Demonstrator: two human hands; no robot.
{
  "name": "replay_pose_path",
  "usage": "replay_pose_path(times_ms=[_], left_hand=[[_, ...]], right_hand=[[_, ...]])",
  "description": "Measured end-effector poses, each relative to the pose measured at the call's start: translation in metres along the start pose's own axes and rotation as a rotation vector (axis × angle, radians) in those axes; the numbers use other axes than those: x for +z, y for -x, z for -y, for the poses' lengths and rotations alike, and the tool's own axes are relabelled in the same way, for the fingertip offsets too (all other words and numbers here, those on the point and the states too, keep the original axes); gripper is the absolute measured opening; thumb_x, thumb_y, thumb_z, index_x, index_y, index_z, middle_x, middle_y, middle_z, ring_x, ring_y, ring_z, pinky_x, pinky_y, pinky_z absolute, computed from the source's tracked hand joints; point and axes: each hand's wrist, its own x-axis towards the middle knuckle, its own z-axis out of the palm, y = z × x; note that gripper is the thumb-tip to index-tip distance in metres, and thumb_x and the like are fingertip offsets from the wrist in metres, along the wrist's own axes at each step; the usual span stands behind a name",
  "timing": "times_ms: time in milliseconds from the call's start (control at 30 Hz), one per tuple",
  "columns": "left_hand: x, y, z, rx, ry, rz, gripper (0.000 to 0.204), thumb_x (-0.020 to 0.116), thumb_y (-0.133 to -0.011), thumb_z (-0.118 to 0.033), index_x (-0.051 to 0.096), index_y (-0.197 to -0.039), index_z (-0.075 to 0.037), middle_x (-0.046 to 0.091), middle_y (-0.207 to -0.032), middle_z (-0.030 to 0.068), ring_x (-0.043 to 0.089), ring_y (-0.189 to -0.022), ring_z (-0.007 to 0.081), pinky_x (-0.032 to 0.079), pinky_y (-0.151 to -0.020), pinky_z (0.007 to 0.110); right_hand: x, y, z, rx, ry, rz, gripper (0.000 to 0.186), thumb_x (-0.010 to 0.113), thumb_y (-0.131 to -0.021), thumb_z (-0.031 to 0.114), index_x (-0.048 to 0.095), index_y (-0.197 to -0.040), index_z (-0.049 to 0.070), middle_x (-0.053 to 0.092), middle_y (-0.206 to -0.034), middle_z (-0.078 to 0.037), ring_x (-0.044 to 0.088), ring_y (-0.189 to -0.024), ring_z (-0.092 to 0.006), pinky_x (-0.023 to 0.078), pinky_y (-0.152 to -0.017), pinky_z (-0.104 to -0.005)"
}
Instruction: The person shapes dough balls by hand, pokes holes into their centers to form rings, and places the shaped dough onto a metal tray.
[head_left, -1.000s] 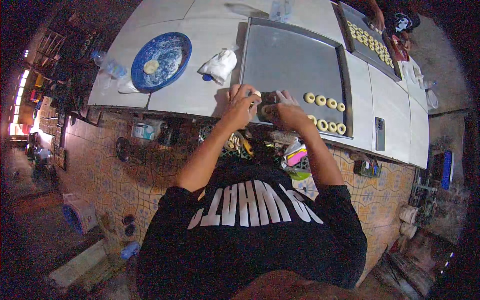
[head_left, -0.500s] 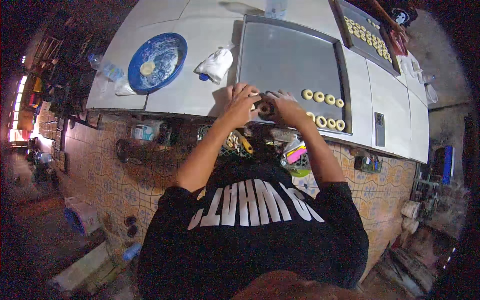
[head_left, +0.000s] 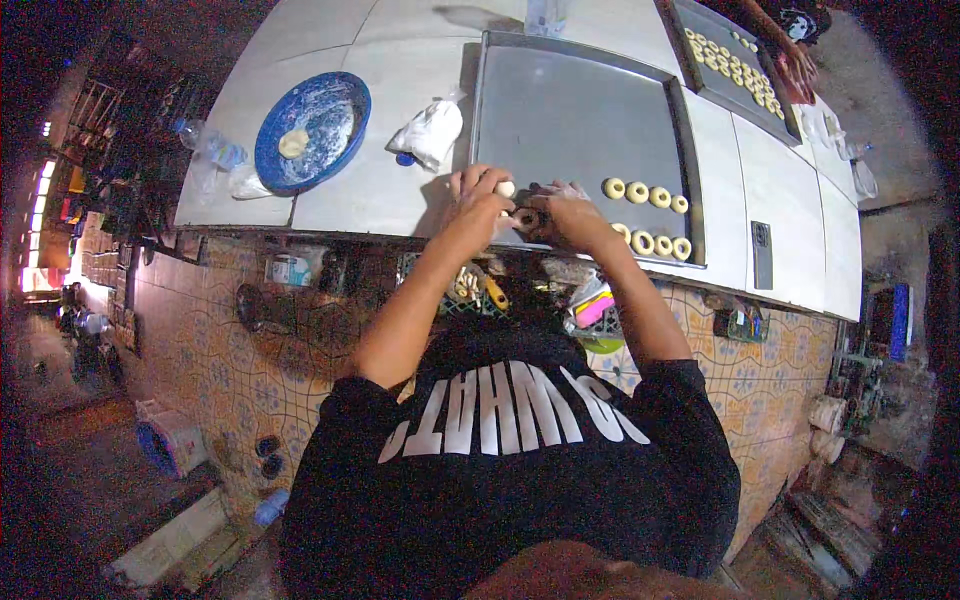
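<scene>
My left hand point(head_left: 480, 210) is curled round a small pale ball of dough point(head_left: 505, 189) at the near-left corner of the large metal tray point(head_left: 575, 110). My right hand point(head_left: 573, 220) is beside it, fingers bent over a dark patch in that corner with a small ring shape in it, too unclear to name. What the right fingers hold is hidden. Pale dough rings point(head_left: 638, 195) lie in two rows at the tray's right side, the nearer row point(head_left: 662, 245) partly hidden by my right hand.
A blue basin point(head_left: 335, 100) with flour and a dough piece stands left, a white bag point(head_left: 430, 135) beside the tray. A second tray of dough rings point(head_left: 745, 85) is at upper right, a co-worker's hand point(head_left: 797, 70) by it. A phone point(head_left: 762, 255) lies right of the tray.
Both my hands stay in the same corner with small finger movements; more of the pale ball shows in my left hand. The co-worker's hand has shifted down along the far tray.
</scene>
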Motion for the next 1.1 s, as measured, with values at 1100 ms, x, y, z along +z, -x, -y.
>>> replay_pose_path(times_ms=[1100], left_hand=[[0.007, 0.005, 0.004, -0.228, 0.040, -0.202, 0.035, 0.084, -0.078, -0.016, 0.076, -0.112, -0.020, 0.053, -0.141, 0.0037, 0.041, -0.137, 0.0319, 0.028, -0.116, 0.053]], right_hand=[[0.000, -0.005, 0.004, 0.100, -0.159, 0.057, 0.032, 0.072, -0.088, 0.023, 0.072, -0.118, 0.011, 0.070, -0.119, -0.019, 0.066, -0.108, -0.0421, 0.052, -0.094, -0.0492]])
